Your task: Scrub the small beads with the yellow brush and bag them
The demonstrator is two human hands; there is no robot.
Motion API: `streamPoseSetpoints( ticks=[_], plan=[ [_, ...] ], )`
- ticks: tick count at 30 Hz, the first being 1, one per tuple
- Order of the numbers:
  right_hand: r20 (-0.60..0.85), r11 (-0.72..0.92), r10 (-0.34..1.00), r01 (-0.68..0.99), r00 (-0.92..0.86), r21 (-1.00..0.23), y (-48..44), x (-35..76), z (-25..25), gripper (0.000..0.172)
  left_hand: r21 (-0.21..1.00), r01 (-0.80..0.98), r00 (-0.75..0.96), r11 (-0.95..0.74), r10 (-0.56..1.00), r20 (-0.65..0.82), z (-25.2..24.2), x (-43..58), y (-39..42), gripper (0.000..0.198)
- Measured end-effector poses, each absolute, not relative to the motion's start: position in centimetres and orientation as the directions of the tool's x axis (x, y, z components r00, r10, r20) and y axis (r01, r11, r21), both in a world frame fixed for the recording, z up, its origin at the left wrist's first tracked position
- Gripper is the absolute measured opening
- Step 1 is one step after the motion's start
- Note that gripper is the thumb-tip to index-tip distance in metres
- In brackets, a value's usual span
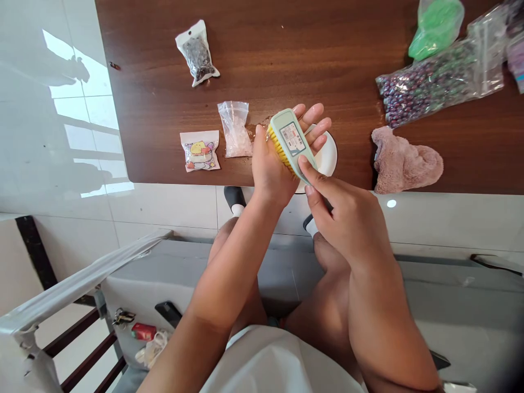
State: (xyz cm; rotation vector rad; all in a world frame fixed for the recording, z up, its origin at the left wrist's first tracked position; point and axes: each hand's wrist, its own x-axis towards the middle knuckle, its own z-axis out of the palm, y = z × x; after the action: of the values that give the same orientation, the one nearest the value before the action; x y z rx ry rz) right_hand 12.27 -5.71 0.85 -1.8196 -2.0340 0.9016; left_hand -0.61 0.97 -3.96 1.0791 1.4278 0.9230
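Note:
A pale green scrubbing brush [291, 136] with yellow bristles and a label on its back is held by its handle in my right hand [347, 213]. Its bristles face the palm of my left hand [278, 158] and appear to touch it. The left palm is turned up, with wet fingers stretched out beyond the brush. Beneath the hands lies a white plate [327, 155] at the table's near edge, partly hidden by them. Just left of my left hand is a small zip bag of pale pinkish pieces [236, 131].
The brown wooden table [286, 49] bears a cartoon packet [200, 152], a bag of dark pieces [198, 53], a bag of purple and green beads [434, 82], a green bag [437, 27] and a pink fluffy cloth [405, 159]. A phone [168, 313] rests on the grey sofa [164, 267].

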Motion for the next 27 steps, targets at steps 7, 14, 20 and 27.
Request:
streamPoseSetpoints(
  ticks=[7,14,20,27],
  plan=[
    [-0.239,-0.184,0.967,0.415,-0.084,-0.891,-5.5,12.6,1.1,0.051,0.949,0.056,-0.086,0.311,0.948,-0.306,-5.1,-0.8,1.4,0.066],
    [-0.318,-0.319,0.946,-0.002,-0.058,-0.948,-5.7,12.5,1.7,0.056,0.956,0.166,-0.050,0.242,0.970,-0.237,-5.9,-1.8,1.3,0.044],
    [-0.297,-0.276,0.953,0.224,-0.065,-0.935,-6.1,12.4,1.7,0.049,0.943,0.286,0.021,0.172,0.982,-0.186,-3.8,-1.4,1.3,0.057],
    [-0.281,-0.105,0.939,0.609,-0.200,-0.786,-6.8,12.1,2.5,0.052,0.962,0.200,0.064,0.185,0.977,-0.201,-2.9,-0.8,1.4,0.061]
  ],
)
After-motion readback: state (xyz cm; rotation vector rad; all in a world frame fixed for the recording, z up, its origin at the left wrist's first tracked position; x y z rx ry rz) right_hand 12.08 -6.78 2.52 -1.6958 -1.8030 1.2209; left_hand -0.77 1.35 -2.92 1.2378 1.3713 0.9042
